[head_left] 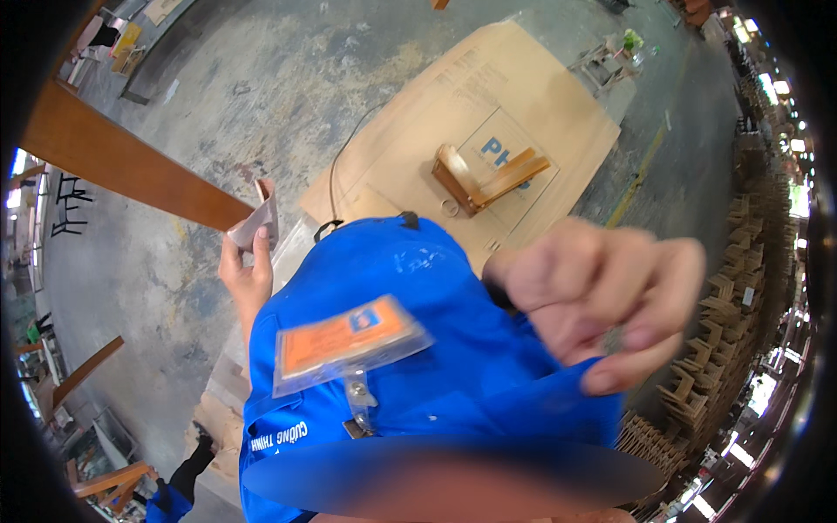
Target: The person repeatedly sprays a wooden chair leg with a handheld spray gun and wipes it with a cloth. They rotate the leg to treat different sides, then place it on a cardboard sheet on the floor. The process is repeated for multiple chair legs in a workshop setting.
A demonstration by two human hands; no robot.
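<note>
My left hand (pixel 247 270) is raised at the left of my chest and grips a folded piece of sandpaper (pixel 255 220), pressed against the end of a long brown wooden bar (pixel 122 163). My right hand (pixel 602 296) is close to the camera and blurred, its fingers curled near my blue shirt (pixel 418 349); it holds nothing I can make out. An orange badge in a clear sleeve (pixel 349 342) hangs on my chest.
Flat cardboard sheets (pixel 488 113) lie on the concrete floor with a small wooden frame part (pixel 484 179) on them. A black cable (pixel 340 166) runs over the cardboard. Stacks of wooden chair parts (pixel 724 314) fill the right side. More brown wooden pieces (pixel 83 370) stand at the left.
</note>
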